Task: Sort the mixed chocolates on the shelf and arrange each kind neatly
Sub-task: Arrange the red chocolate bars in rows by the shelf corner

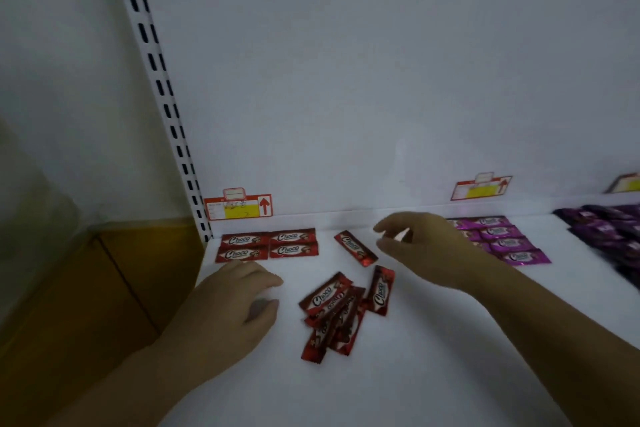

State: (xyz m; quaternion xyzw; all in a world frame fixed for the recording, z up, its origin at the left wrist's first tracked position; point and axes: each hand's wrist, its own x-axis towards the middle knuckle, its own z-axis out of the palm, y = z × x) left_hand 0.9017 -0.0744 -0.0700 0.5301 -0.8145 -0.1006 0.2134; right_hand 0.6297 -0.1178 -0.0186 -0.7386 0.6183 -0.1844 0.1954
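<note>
We locate the red chocolates (292, 237) in three places on the shelf (450, 357). A squared block of four (266, 244) lies at the back left, below a price tag (238, 206). A single bar (355, 248) lies askew just right of that block. A loose pile (341, 314) of overlapping bars sits nearer the front. We judge the block to be the pattern to follow, so the pile is the work remaining.

The right hand (426, 246) hovers just beside the single bar, thumb and fingers parted and lightly curved, holding nothing that we can make out. The left hand (239, 302) rests palm down in front of the block, fingers relaxed and empty.

Further right, pink chocolates (502, 241) and purple chocolates (609, 225) lie in separate groups, which keeps the kinds apart.
</note>
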